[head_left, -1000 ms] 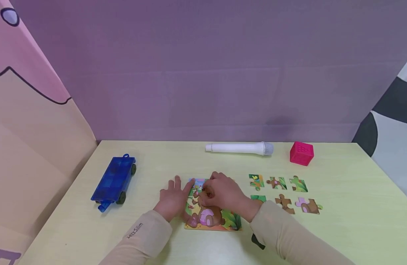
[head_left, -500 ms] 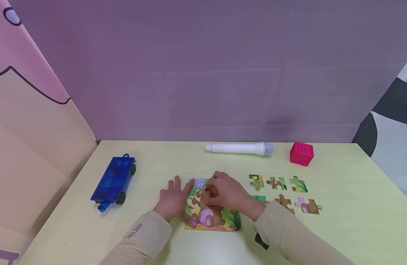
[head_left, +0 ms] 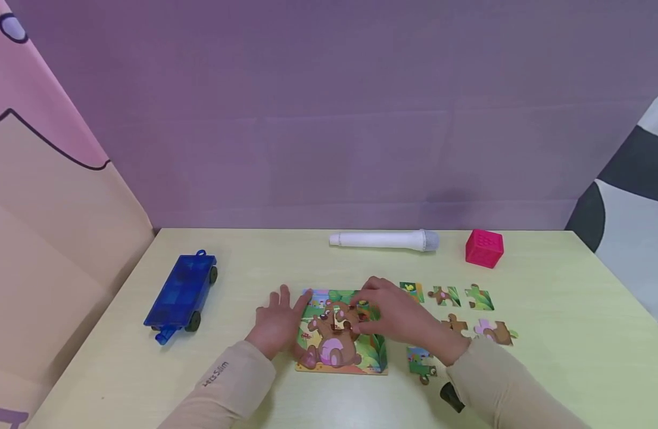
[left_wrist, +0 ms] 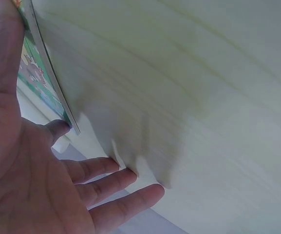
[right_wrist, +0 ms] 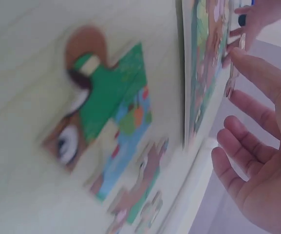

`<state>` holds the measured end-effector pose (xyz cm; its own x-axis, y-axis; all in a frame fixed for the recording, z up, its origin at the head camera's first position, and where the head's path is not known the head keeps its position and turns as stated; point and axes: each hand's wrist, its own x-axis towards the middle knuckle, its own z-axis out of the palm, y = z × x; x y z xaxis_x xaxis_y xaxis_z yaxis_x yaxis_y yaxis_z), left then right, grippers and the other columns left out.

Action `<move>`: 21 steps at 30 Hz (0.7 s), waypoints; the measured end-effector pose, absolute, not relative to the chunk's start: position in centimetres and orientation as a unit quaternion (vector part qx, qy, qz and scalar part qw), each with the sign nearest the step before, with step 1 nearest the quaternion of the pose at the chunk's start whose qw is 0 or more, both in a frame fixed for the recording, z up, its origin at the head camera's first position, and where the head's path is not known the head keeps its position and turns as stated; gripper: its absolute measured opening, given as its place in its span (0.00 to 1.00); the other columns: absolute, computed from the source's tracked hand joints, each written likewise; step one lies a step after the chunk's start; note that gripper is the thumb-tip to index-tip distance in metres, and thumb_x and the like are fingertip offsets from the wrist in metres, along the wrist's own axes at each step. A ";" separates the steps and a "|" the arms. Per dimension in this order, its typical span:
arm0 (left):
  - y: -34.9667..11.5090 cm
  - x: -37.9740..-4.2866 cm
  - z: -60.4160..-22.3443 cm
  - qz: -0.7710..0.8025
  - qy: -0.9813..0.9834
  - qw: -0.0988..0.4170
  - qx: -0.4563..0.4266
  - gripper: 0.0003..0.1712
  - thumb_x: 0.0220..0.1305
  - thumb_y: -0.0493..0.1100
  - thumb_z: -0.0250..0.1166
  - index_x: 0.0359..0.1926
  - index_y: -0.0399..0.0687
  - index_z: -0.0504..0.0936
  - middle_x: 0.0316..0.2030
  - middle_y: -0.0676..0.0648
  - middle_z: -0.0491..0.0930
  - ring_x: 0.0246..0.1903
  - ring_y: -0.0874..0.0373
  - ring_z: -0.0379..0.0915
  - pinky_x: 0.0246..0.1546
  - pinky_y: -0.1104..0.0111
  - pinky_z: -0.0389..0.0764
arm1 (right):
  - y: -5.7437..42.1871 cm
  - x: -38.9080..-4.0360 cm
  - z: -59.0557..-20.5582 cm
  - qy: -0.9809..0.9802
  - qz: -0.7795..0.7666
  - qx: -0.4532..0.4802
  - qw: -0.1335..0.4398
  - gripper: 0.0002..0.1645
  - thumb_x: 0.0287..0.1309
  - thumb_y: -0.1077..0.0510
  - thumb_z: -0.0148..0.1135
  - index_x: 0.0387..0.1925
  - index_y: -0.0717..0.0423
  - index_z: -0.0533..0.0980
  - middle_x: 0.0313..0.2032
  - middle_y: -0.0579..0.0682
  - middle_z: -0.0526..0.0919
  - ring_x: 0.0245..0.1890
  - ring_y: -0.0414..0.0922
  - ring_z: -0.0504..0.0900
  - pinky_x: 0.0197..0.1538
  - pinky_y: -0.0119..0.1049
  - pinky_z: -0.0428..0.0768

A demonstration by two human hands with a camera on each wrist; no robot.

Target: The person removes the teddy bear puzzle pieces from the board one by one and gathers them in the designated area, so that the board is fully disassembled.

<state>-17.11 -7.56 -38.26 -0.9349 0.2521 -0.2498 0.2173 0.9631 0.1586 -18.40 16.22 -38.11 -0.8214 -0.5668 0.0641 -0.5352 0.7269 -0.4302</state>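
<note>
A square bear jigsaw puzzle (head_left: 331, 356) in a thin tray lies on the table at the middle of the head view. My left hand (head_left: 277, 322) rests at its left side, fingers spread, its thumb and little finger at the board's edge. Between thumb and index finger of my right hand (head_left: 395, 313), a brown jigsaw piece (right_wrist: 232, 75) is pinched edge-on, over the right part of the puzzle. A gap with a pale tray floor shows beside the bear's head. Under the right forearm lies a loose green and blue jigsaw piece (head_left: 420, 360), with a bear's eye on it.
Several loose jigsaw pieces (head_left: 480, 298) lie in rows right of the puzzle, some partly covered by the right hand and sleeve. A white toy microphone (head_left: 382, 240) and a red cube (head_left: 485, 248) stand behind. A blue wheeled toy car (head_left: 181, 292) sits at left.
My right hand has moved right across the puzzle with the brown piece, uncovering the bear's head and a gap. The green and blue loose piece now shows below the forearm. The left hand stays put.
</note>
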 end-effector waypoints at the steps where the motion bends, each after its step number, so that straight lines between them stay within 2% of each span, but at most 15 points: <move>1: -7.6 -17.1 -38.2 0.067 0.981 0.135 0.120 0.70 0.32 0.58 0.88 0.77 0.49 0.61 0.72 0.26 0.56 0.69 0.31 0.56 0.55 0.38 0.74 | 16.5 -18.3 -38.0 0.929 -0.223 -0.294 0.038 0.22 0.55 0.50 0.77 0.50 0.51 0.84 0.45 0.48 0.78 0.42 0.46 0.76 0.44 0.41 0.79; 5: -7.5 -17.0 -38.2 0.074 0.981 0.137 0.118 0.69 0.34 0.57 0.88 0.77 0.48 0.62 0.72 0.26 0.56 0.69 0.31 0.56 0.56 0.37 0.74 | 17.8 -17.8 -37.5 0.930 -0.230 -0.284 0.042 0.23 0.54 0.48 0.77 0.50 0.51 0.85 0.46 0.48 0.78 0.44 0.48 0.78 0.46 0.43 0.81; 12: -7.6 -17.1 -38.2 0.076 0.981 0.138 0.116 0.69 0.33 0.57 0.88 0.77 0.49 0.62 0.72 0.26 0.56 0.69 0.30 0.55 0.57 0.36 0.73 | 20.3 -16.7 -36.9 0.929 -0.243 -0.279 0.029 0.22 0.52 0.47 0.79 0.49 0.45 0.84 0.46 0.46 0.79 0.42 0.46 0.79 0.40 0.40 0.80; 17: -7.7 -17.4 -38.9 0.071 0.981 0.138 0.115 0.70 0.34 0.57 0.87 0.78 0.50 0.60 0.72 0.26 0.55 0.69 0.30 0.54 0.57 0.36 0.73 | 22.1 -15.8 -36.8 0.933 -0.233 -0.273 0.023 0.21 0.53 0.45 0.77 0.49 0.41 0.84 0.46 0.44 0.79 0.42 0.44 0.78 0.45 0.46 0.79; 21: -7.8 -17.8 -39.8 0.063 0.982 0.133 0.121 0.71 0.34 0.58 0.87 0.78 0.49 0.58 0.72 0.26 0.55 0.68 0.31 0.55 0.55 0.37 0.74 | 23.5 -15.0 -36.5 0.935 -0.226 -0.273 0.019 0.23 0.54 0.42 0.76 0.50 0.43 0.84 0.47 0.43 0.79 0.45 0.46 0.79 0.44 0.43 0.81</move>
<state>-17.76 -7.80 -39.81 -0.9353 0.2551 -0.2453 0.2214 0.9625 0.1568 -14.98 23.55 -36.50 -0.8503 -0.5190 0.0871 -0.5016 0.7491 -0.4327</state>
